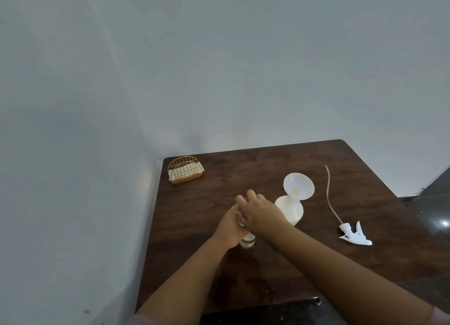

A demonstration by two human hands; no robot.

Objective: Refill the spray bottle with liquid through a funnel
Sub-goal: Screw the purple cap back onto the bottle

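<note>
Evidently I have both hands, left hand (230, 227) and right hand (258, 211), grasping the refill bottle (248, 242) just left of the funnel (299, 186) seated in the spray bottle (291, 210); uncapping precedes pouring.

Both hands (246, 217) meet over a clear bottle (248, 242) on the bench (280, 271); beside them a funnel (299, 186) sits in the spray bottle (291, 209).

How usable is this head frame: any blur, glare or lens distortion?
Head view: soft overall; the right hand is motion-blurred over the clear bottle that the left hand grips; a glare spot shows on the dark floor; wide-angle bending curves the wall corner; the white funnel looks slightly overexposed.
</note>
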